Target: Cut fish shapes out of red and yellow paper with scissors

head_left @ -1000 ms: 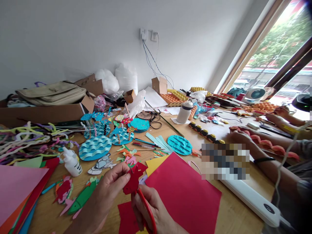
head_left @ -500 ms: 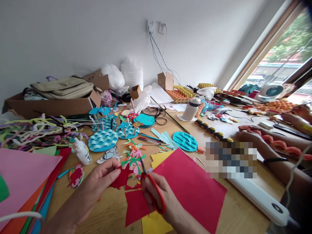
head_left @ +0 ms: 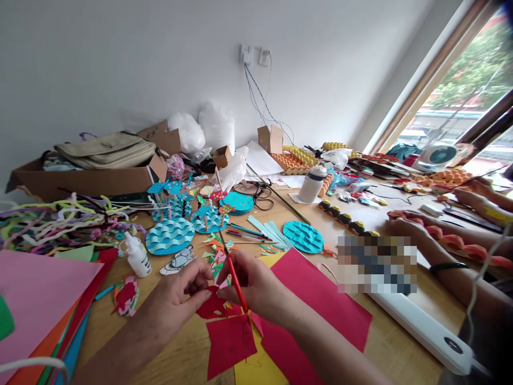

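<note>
At the near middle of the wooden table (head_left: 180,353), the right hand (head_left: 258,283) grips a pair of red-handled scissors (head_left: 237,280), blades directed away from the person. The left hand (head_left: 174,291) is positioned opposite, thumb and fingers bent toward a red paper cut-out (head_left: 210,303); whether they grip it cannot be told. The cut-out is located below the fingertips of both hands, at the far edge of a red paper offcut (head_left: 231,342).

The offcut partly covers a yellow sheet (head_left: 260,369), which bears a thin dark drawn line. A large red sheet (head_left: 332,315) lies to the right, partly behind the right forearm. Beyond the hands: mixed paper scraps (head_left: 216,254) and a grey fish cut-out (head_left: 178,261) with dark drawn outlines.

Left of the hands: a layered red-and-pink cut-out (head_left: 127,297) and an upright white squeeze bottle (head_left: 136,255). The bottle carries dark print, too small to read. A fan of coloured paper (head_left: 44,294), pink uppermost, occupies the near left corner.

Farther out: a blue disc with wavy strips (head_left: 170,235), a second, ruffled blue disc (head_left: 303,237), and a white drinking bottle (head_left: 312,184) with a grey lid. At right, a co-worker's hand (head_left: 409,232) is beside a red egg-carton strip (head_left: 457,243). A white bar-shaped device (head_left: 420,329) bears a dark oval mark, its detail unreadable
</note>
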### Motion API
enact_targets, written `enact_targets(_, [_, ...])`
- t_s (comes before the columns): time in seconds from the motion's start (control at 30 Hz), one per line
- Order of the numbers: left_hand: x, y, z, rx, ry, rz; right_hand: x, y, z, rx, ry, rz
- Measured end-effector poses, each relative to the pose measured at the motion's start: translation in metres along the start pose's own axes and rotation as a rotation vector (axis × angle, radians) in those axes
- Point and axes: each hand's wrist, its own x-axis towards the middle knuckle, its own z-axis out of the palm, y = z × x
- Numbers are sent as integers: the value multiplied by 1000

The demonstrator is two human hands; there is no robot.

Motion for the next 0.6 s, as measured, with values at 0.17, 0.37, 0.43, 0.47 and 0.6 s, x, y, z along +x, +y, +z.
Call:
enact_targets(0.17, [1,-5,-5,33,-61,22,6,5,9,66,-3,-49])
enact_targets(0.37, [-1,2,4,-216,135,-33,10,1,14,246,200,-97])
enact_targets(0.43, [-1,5,11,-251,185,-54,12,-1,17,330,263,-131])
enact_targets(0.47, [0,7,15,-270,207,-50,13,-1,19,367,276,-137])
enact_targets(0.6, [7,10,22,-316,310,-5,16,-1,26,454,274,-122])
